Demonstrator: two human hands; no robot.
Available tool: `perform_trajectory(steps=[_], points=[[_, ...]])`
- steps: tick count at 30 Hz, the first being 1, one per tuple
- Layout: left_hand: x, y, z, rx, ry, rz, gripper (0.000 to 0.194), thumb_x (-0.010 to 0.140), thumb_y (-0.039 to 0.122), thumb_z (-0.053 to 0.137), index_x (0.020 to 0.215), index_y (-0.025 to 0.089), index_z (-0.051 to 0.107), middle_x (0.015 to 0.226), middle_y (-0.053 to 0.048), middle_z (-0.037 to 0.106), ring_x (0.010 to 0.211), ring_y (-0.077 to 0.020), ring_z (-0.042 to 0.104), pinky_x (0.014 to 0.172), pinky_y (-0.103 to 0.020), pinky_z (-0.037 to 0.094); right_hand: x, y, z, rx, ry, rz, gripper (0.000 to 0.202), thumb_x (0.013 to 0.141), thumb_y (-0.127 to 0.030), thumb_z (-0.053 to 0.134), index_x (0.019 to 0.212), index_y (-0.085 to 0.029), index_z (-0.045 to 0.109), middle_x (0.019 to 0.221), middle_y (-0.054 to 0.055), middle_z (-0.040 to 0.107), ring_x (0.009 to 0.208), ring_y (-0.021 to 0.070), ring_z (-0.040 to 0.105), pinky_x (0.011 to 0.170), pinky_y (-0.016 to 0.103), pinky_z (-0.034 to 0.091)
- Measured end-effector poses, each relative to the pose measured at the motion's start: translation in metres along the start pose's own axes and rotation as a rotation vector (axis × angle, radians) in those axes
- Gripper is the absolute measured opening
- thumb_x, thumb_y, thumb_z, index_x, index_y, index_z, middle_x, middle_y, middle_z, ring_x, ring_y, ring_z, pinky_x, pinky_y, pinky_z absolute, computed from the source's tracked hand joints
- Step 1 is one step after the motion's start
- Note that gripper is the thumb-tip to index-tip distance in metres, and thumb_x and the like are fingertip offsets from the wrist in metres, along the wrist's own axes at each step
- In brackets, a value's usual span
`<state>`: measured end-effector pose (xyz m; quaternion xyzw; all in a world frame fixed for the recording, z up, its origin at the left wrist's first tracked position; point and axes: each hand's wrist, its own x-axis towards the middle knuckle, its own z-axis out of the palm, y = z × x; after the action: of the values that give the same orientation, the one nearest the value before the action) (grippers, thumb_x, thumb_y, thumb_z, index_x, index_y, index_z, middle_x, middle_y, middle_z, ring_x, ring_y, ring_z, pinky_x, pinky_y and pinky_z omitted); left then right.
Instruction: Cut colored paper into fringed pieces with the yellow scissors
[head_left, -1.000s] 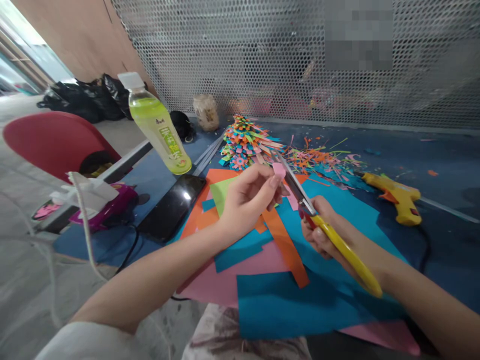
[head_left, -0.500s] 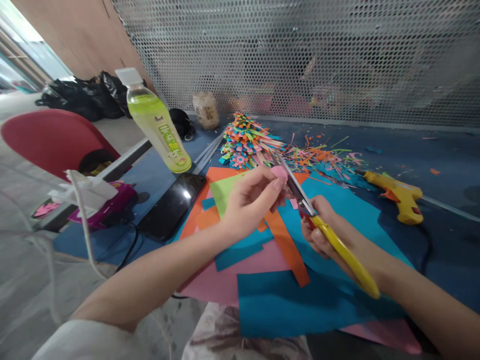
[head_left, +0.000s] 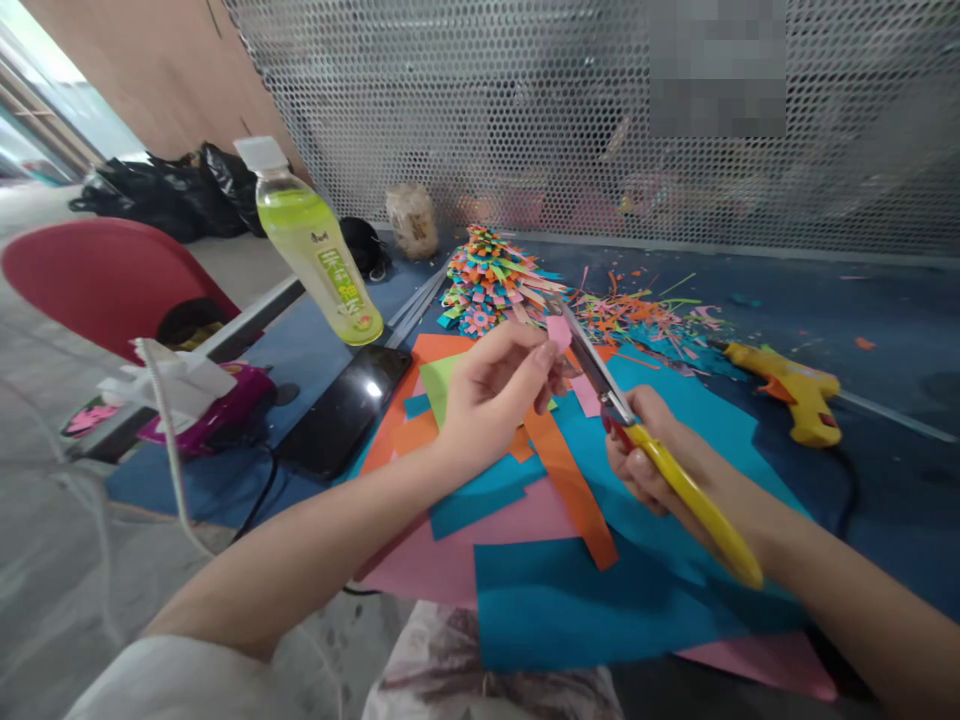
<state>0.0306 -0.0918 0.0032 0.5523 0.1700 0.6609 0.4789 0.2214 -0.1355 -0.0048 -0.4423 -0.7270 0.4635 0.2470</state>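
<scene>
Between the thumb and fingers of my left hand (head_left: pixel 499 390) is a small piece of pink paper (head_left: pixel 558 332), held upright. My right hand (head_left: pixel 649 455) grips scissors (head_left: pixel 686 500) with yellow and red handles; their blades point up and away, right beside the pink piece. Whether the blades touch the paper I cannot tell. Below both hands lie overlapping coloured sheets, among them a blue sheet (head_left: pixel 600 610), a pink sheet (head_left: pixel 420 565) and an orange strip (head_left: pixel 574 490). Just beyond my left hand stands a cone-shaped stack of coloured paper pieces (head_left: pixel 486 285).
Paper scraps (head_left: pixel 645 320) are strewn behind the sheets. A yellow glue gun (head_left: pixel 795 390) with a cord lies at right. On the left are a black phone (head_left: pixel 345 410), a tilted-looking drink bottle (head_left: pixel 319 250) and a purple-and-white power strip (head_left: pixel 202 400). A jar (head_left: pixel 412 220) stands near the perforated metal panel (head_left: pixel 562 120).
The pink piece has turned in my left fingers and now looks narrower. The scissors have shifted slightly right, away from the left hand.
</scene>
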Motion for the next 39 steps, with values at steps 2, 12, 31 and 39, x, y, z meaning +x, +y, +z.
perform_trajectory(steps=[2,12,31,39], points=[[0.000,0.000,-0.001,0.005,0.011,0.013,0.013,0.087,0.025,0.063,0.077,0.018,0.062,0.065,0.002,0.065,0.053,-0.0059,0.059,0.043,-0.014,0.046,0.000,-0.001,0.000,0.004,0.001,0.007,0.036,0.092,-0.063,0.038,0.092,-0.028,0.030,0.075,-0.007,0.038,0.050,0.0083,0.032,0.040,0.020,0.031],[-0.002,-0.002,-0.001,0.039,-0.045,-0.005,0.013,0.089,0.024,0.059,0.079,0.018,0.062,0.063,0.002,0.064,0.051,-0.0056,0.059,0.043,-0.014,0.047,-0.001,-0.014,0.003,0.053,0.000,0.005,0.042,0.090,-0.068,0.035,0.097,-0.027,0.031,0.076,-0.006,0.037,0.053,0.0101,0.032,0.043,0.023,0.034],[-0.002,0.001,-0.001,0.053,-0.001,0.011,0.014,0.088,0.027,0.062,0.077,0.018,0.061,0.058,0.004,0.057,0.053,-0.0067,0.060,0.043,-0.015,0.047,-0.002,-0.007,-0.003,0.044,-0.024,0.050,0.038,0.091,-0.064,0.039,0.097,-0.027,0.031,0.076,-0.006,0.039,0.052,0.0091,0.032,0.044,0.023,0.034],[0.000,0.000,-0.004,0.052,0.041,0.007,0.018,0.088,0.032,0.063,0.077,0.018,0.058,0.063,0.003,0.061,0.055,-0.0076,0.062,0.043,-0.016,0.046,-0.002,-0.004,-0.001,0.020,0.054,0.049,0.031,0.088,-0.053,0.051,0.090,-0.027,0.033,0.072,-0.006,0.040,0.055,0.0112,0.035,0.046,0.024,0.033]])
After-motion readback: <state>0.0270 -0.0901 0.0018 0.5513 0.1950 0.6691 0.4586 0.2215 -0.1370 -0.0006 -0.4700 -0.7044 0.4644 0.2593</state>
